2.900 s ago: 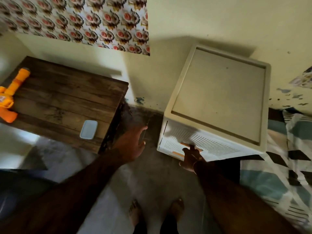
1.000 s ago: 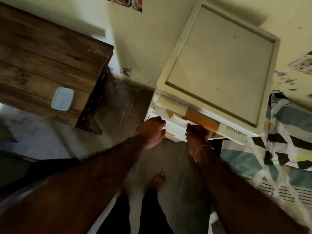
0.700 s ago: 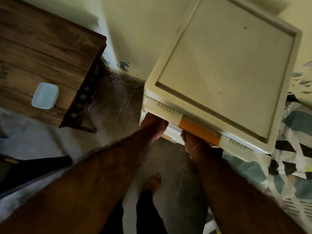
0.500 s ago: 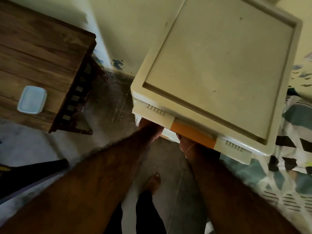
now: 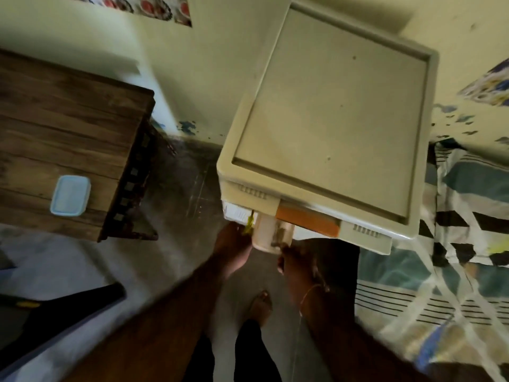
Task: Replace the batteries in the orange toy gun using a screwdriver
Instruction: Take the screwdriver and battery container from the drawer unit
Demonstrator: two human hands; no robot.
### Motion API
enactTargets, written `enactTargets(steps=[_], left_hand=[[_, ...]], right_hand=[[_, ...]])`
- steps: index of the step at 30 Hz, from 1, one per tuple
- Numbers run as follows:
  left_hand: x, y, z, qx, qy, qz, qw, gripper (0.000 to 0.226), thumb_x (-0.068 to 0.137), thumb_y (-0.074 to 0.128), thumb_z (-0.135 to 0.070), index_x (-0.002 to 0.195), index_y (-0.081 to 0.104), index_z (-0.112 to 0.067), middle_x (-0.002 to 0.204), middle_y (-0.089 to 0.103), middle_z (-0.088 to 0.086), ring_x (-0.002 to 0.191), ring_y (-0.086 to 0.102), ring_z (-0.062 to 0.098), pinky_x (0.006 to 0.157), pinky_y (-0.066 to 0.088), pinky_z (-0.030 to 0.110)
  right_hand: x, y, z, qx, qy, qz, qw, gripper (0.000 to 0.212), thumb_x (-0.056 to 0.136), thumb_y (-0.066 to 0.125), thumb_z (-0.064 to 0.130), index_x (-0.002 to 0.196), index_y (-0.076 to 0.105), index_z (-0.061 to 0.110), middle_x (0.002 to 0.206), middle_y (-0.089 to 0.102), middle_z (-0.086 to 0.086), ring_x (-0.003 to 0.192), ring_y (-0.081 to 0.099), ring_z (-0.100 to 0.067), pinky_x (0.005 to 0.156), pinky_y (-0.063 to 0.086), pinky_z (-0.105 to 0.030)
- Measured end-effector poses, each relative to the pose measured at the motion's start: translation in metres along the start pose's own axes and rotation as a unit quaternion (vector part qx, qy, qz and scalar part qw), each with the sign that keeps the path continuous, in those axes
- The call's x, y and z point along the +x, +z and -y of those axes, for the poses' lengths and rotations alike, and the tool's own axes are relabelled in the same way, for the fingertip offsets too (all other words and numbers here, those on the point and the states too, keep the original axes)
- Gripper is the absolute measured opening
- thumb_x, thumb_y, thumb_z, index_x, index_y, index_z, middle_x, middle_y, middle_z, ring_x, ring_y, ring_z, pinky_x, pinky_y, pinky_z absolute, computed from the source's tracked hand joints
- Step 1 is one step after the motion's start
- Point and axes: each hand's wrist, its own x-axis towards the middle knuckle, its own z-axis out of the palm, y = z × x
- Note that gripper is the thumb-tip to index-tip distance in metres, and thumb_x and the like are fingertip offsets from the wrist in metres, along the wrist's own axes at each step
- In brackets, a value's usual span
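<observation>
My left hand [image 5: 232, 245] pinches a yellow-handled screwdriver [image 5: 248, 223] at the front of the cream drawer unit [image 5: 327, 114]; my right hand [image 5: 296, 261] grips a pale translucent container [image 5: 271, 232] just under the unit's orange handle [image 5: 307, 220]; the wooden worktop [image 5: 68, 128] stands to the left, carrying a small blue-lidded box [image 5: 70, 195]; the toy gun is out of view.

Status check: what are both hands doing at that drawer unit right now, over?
Left hand grips a yellow-handled tool, likely the screwdriver. Right hand holds a clear container at the drawer unit. Toy gun out of view.
</observation>
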Motion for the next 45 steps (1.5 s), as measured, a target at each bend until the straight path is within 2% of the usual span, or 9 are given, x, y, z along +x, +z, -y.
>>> enactTargets(steps=[6,11,14,20,26,33,39,41,45], left_hand=[[-0.082,-0.067,0.07,-0.127,-0.084,0.034,0.988,0.014,0.086,0.063,-0.011,0.073,0.06,-0.006,0.07,0.059,0.017,0.062,0.058,0.027,0.059,0.045,0.036],[-0.127,-0.141,0.087,-0.211,-0.099,-0.016,0.972,0.02,0.094,0.053,-0.005,0.076,0.061,-0.002,0.066,0.053,0.013,0.062,0.051,0.023,0.058,0.043,0.031],[-0.142,-0.174,0.069,-0.249,-0.069,-0.063,0.964,0.018,0.094,0.054,-0.005,0.078,0.06,-0.001,0.068,0.051,0.015,0.063,0.047,0.023,0.059,0.039,0.03],[-0.141,-0.183,-0.049,-0.232,0.112,-0.074,0.963,0.01,0.088,0.066,-0.008,0.078,0.068,-0.007,0.057,0.062,0.001,0.049,0.054,0.011,0.047,0.042,0.021],[-0.125,-0.137,-0.164,-0.056,0.221,-0.059,0.972,0.017,0.085,0.068,-0.03,0.078,0.07,-0.014,0.071,0.07,0.003,0.069,0.068,0.019,0.061,0.053,0.029],[-0.091,-0.104,-0.204,0.103,0.205,-0.109,0.967,0.025,0.089,0.064,-0.026,0.104,0.062,-0.006,0.108,0.066,0.011,0.101,0.063,0.028,0.074,0.045,0.029],[-0.083,-0.106,-0.201,0.132,0.222,-0.127,0.958,0.025,0.092,0.059,-0.032,0.099,0.061,-0.009,0.103,0.065,0.009,0.099,0.061,0.028,0.075,0.044,0.032],[-0.092,-0.107,-0.192,0.137,0.24,-0.156,0.948,0.029,0.097,0.049,-0.04,0.096,0.059,-0.013,0.096,0.062,0.005,0.092,0.06,0.023,0.073,0.043,0.032],[-0.128,-0.098,-0.151,0.212,0.353,-0.151,0.899,0.026,0.101,0.039,-0.04,0.083,0.052,-0.026,0.081,0.051,-0.01,0.077,0.052,0.008,0.068,0.036,0.025]], right_hand=[[-0.079,0.029,-0.037,-0.01,0.017,0.042,0.999,0.018,0.09,0.063,0.018,0.094,0.061,0.001,0.063,0.059,-0.009,0.052,0.052,-0.016,0.043,0.039,-0.023],[-0.142,0.052,-0.007,-0.059,-0.048,0.117,0.99,0.011,0.09,0.064,0.029,0.094,0.06,0.02,0.088,0.067,0.0,0.08,0.063,-0.013,0.067,0.051,-0.028],[-0.171,0.044,0.028,-0.015,-0.091,0.14,0.986,0.008,0.092,0.061,0.027,0.099,0.058,0.024,0.095,0.067,0.004,0.087,0.063,-0.01,0.071,0.053,-0.025],[-0.178,-0.02,0.11,0.111,-0.223,0.009,0.968,0.009,0.091,0.063,0.018,0.095,0.06,0.011,0.086,0.068,-0.01,0.069,0.065,-0.019,0.058,0.054,-0.028],[-0.124,-0.079,0.164,0.184,-0.145,-0.031,0.972,0.012,0.091,0.063,0.017,0.089,0.065,0.005,0.075,0.066,-0.013,0.064,0.06,-0.019,0.055,0.052,-0.029],[-0.078,-0.09,0.171,0.173,-0.151,-0.044,0.972,0.022,0.087,0.066,0.017,0.067,0.066,0.008,0.057,0.062,-0.01,0.059,0.057,-0.024,0.064,0.049,-0.038],[-0.089,-0.089,0.157,0.091,-0.187,-0.112,0.972,0.027,0.09,0.061,0.041,0.106,0.058,0.019,0.089,0.066,-0.004,0.076,0.064,-0.018,0.061,0.053,-0.031],[-0.102,-0.088,0.137,0.015,-0.29,-0.154,0.944,0.019,0.093,0.056,0.037,0.101,0.057,0.02,0.087,0.063,0.002,0.078,0.061,-0.013,0.063,0.049,-0.028],[-0.106,-0.072,0.075,-0.238,-0.497,-0.164,0.818,0.018,0.087,0.055,0.022,0.098,0.068,0.017,0.091,0.069,-0.001,0.081,0.067,-0.019,0.071,0.056,-0.034]])
